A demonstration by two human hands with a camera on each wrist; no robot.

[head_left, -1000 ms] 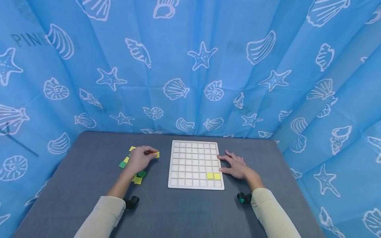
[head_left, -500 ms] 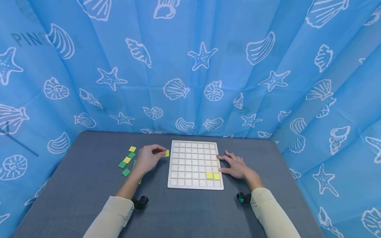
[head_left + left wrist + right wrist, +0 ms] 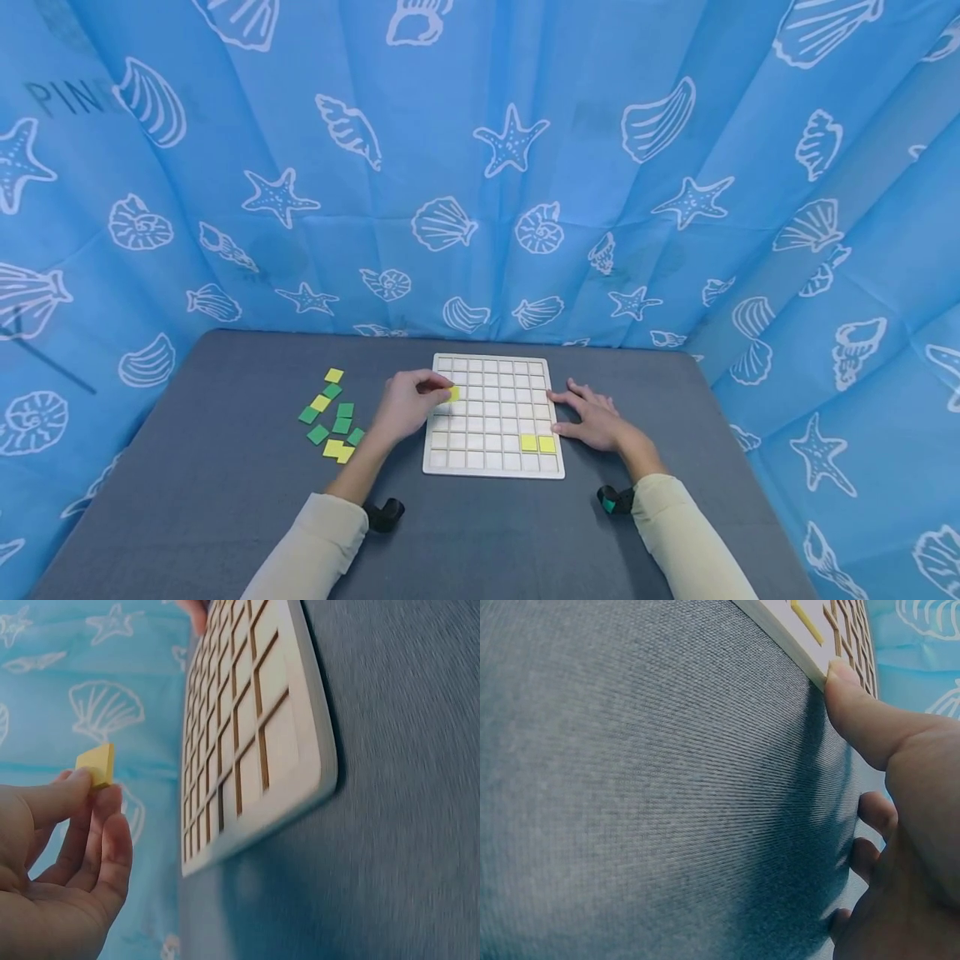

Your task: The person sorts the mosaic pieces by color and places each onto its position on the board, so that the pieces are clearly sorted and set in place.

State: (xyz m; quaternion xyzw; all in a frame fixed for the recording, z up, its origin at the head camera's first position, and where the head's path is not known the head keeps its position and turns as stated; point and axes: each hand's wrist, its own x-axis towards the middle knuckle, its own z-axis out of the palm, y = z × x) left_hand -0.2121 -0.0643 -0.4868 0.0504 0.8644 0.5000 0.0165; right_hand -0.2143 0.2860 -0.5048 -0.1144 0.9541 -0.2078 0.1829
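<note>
One flat, square yellow tile (image 3: 454,394), smooth-faced, pinched between thumb and fingertips of left hand (image 3: 408,404), held above left part of board, not touching it. Board (image 3: 491,408): pale, wood-looking, rounded corners, raised ridges forming square cells. Right hand (image 3: 595,419) loosely spread, gripping nothing; thumb tip touches board's right rim. Two yellow squares (image 3: 537,443) sit side by side in cells, second row from near edge, far right. Loose green tiles (image 3: 342,425) and yellow tiles (image 3: 333,448) scattered left of board, some overlapping. Table covering (image 3: 480,542): grey, woven-textured. Blue curtain (image 3: 480,283) behind: folded fabric, white shell and starfish outlines.
</note>
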